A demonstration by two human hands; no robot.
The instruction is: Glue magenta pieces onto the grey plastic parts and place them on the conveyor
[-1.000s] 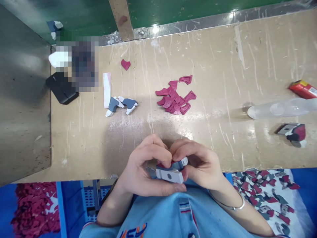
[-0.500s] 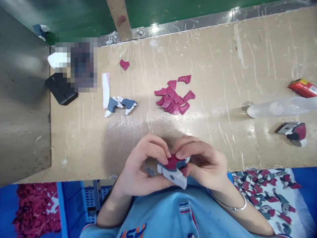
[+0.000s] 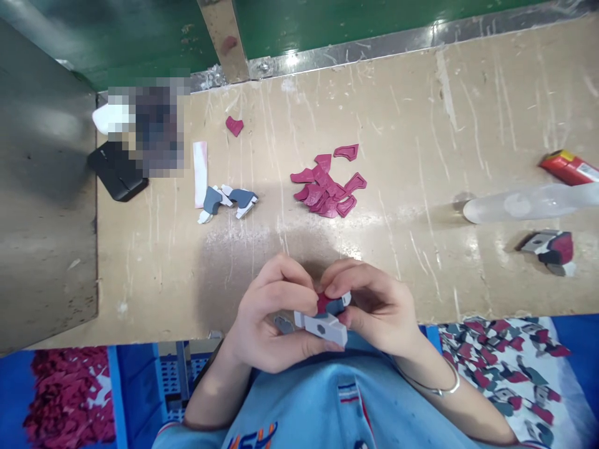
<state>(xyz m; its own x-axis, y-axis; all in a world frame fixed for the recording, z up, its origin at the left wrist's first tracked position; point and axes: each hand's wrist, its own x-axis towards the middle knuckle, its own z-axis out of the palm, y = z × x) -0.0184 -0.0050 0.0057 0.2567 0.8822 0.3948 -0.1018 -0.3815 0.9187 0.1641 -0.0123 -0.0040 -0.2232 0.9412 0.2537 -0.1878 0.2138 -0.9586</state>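
Tan table (image 3: 412,143) beneath, held part (image 3: 322,328) has apparently tilted.

Seemingly a factory workshop: scuffed tan workbench (image 3: 421,156) backed by green panelling (image 3: 327,28) and a worn metal strip (image 3: 365,51). On the bench, a loose heap of maroon pieces (image 3: 325,190). Below its front edge, blue bin (image 3: 140,386) of similar maroon shapes (image 3: 70,399) at left; many grey-and-maroon parts (image 3: 516,376) at right.

From the held part (image 3: 312,325), I see pieces (image 3: 322,187) on the table (image 3: 421,156) at twelve o'clock, a bottle (image 3: 528,203) at two, a bin (image 3: 584,352) past three, a box (image 3: 118,173) at ten.
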